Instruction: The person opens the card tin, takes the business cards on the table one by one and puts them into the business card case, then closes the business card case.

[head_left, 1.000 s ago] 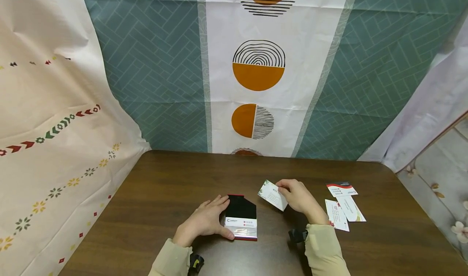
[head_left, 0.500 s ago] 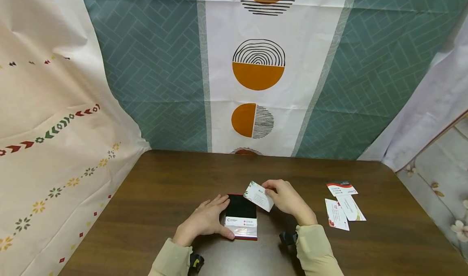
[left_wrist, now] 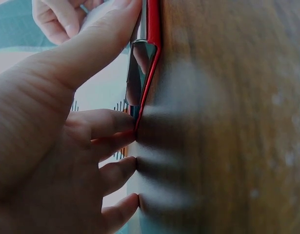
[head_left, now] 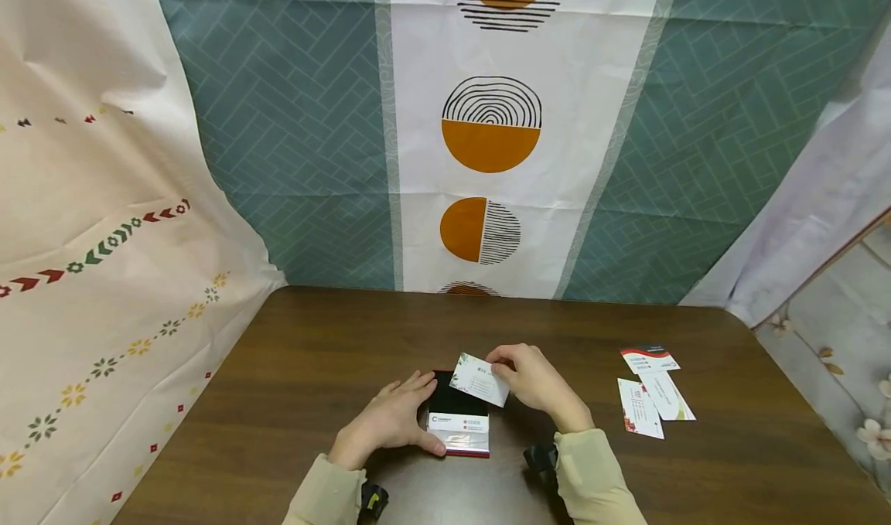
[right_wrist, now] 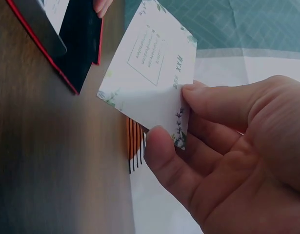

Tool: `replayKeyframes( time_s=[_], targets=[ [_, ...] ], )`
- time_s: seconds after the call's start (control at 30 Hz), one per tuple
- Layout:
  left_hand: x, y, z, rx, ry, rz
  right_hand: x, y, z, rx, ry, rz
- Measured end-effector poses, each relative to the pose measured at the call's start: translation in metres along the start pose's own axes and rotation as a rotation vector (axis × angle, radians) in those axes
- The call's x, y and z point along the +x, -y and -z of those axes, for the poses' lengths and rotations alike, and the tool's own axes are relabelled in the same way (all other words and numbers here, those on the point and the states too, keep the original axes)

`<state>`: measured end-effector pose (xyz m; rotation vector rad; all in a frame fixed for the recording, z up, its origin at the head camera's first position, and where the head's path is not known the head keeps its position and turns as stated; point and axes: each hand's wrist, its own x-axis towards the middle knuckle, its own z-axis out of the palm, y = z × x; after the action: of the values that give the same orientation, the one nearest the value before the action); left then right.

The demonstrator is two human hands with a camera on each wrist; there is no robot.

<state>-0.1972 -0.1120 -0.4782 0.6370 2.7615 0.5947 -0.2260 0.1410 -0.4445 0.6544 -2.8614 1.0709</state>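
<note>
My right hand (head_left: 525, 374) pinches a white business card (head_left: 479, 380) with a leaf pattern, thumb on its printed face in the right wrist view. The card is tilted above the upper right of an opened business card holder (head_left: 458, 437). That holder has red edges, a black inner flap (right_wrist: 76, 41) and a shiny metal case with another white card (head_left: 455, 422) in it. My left hand (head_left: 395, 413) lies spread at the holder's left side. Its thumb (left_wrist: 98, 41) rests on the metal case, a forefinger touches the flap's edge, and other fingertips touch the table.
Several loose business cards lie overlapping at the right of the brown wooden table (head_left: 313, 339): one red and black (head_left: 650, 359), one white with red print (head_left: 640, 408), one white with gold edge (head_left: 668, 395). A patterned curtain (head_left: 473, 161) hangs behind the table.
My right hand has moved left with the pinched card, from beside the card holder to over its black flap. My left hand has stayed in place on the holder.
</note>
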Motion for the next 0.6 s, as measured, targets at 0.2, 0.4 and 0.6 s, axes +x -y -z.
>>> replayKeyframes(
  time_s=[0.2, 0.4, 0.6],
  targets=[
    [-0.0003, -0.0004, 0.0008, -0.008, 0.007, 0.000, -0.0002, 0.0069, -0.0027, 0.008, 0.025, 0.001],
    [0.0019, -0.0010, 0.0033, -0.010, -0.002, 0.001, 0.0031, 0.0096, -0.0053, -0.004, 0.043, 0.048],
    [0.0006, -0.0017, 0.0036, -0.009, 0.009, -0.001, 0.0031, 0.0091, -0.0091, -0.014, 0.059, 0.067]
  ],
)
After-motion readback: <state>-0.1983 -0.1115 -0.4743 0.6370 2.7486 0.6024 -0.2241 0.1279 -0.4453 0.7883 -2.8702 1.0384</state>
